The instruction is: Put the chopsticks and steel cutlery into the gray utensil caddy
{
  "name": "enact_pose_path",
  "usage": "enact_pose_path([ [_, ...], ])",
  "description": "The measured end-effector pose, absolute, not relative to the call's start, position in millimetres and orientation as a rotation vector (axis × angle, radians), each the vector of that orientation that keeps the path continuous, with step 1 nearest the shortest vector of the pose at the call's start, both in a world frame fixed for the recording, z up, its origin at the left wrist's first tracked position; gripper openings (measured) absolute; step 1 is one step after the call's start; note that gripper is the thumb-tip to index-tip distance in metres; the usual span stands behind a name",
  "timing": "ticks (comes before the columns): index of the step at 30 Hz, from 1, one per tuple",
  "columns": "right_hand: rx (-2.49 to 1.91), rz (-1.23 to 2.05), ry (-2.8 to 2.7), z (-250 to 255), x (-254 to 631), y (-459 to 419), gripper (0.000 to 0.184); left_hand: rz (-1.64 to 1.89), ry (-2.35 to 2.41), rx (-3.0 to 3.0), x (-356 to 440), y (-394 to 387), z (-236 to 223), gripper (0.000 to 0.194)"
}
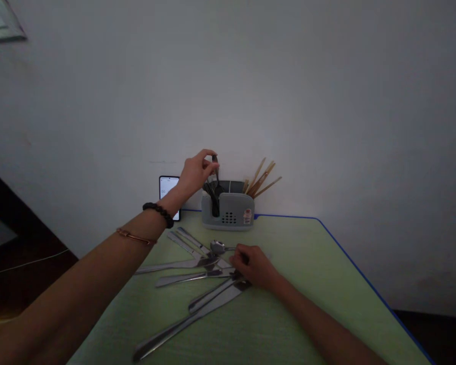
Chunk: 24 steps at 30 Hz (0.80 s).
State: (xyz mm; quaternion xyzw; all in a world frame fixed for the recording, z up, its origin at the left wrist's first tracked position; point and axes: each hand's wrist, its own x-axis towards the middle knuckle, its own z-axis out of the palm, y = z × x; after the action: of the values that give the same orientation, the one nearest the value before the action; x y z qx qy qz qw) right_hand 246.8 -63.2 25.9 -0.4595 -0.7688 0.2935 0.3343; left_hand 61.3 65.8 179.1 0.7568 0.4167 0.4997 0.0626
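Note:
My left hand pinches the top of a spoon or fork, held upright with its wider end down at the left part of a grey cutlery holder. I cannot make out which of the two it is. Dark cutlery stands in the holder's left slot. Lower down, my right hand has its fingers curled at the handle of a metal spoon, whose bowl points left. Under and beside that hand lie several table knives, loosely crossed on the green table.
Wooden chopsticks lean out of the holder's right side. A phone with a lit screen stands against the wall, partly behind my left wrist. Blue trim runs along the table's edge.

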Motion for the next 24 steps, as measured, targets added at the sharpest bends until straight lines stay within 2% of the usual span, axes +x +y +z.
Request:
enact_pose_path([
  [4,-1.201,0.761,-2.015,25,247,-64,0.023,1.419,1.229,2.265,64,71,158,0.027],
  [12,-1.205,0.745,-2.012,24,247,-62,0.025,1.252,1.279,2.357,68,86,136,0.02],
  [18,-1.196,0.761,-2.009,26,246,-62,0.024,1.083,1.405,2.588,67,92,133,0.01],
  [24,-1.194,0.758,-2.007,27,247,-63,0.024,0.934,1.553,2.813,62,93,143,0.01],
])
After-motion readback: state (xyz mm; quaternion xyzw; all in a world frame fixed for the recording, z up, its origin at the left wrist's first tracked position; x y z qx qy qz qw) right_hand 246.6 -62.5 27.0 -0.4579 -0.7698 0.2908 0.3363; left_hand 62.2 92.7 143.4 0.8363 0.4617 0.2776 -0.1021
